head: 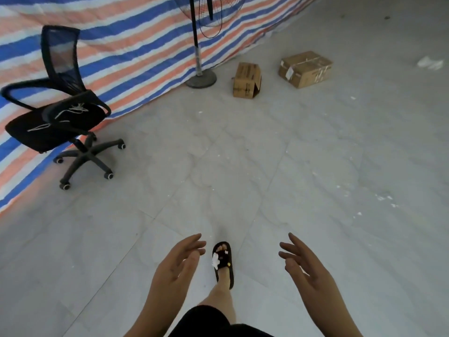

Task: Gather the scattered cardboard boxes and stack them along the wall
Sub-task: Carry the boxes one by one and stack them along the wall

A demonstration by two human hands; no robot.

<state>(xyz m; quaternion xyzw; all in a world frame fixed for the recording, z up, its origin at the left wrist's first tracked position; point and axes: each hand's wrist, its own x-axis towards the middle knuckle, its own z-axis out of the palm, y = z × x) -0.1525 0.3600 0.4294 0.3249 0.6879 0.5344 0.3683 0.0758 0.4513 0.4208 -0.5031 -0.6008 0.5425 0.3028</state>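
Head cam, looking down: both hands are up in front and empty. The left hand (178,260) is spread loose, fingers slightly curled, touching nothing. The right hand (302,261) is the same, fingers fanned apart, palm facing in. Between them one foot in a dark slipper (223,263) is on the tile floor (315,178).

Box count: two. The small box (247,80) stands just beside the fan base (201,80), close to the striped tarp (136,52), with one flap open at the bottom. The big box (305,68) sits to its right, apart from it, taped shut, further from the tarp.

Also one office chair (60,113) on the left against the tarp, and one white scrap (430,62) far right.
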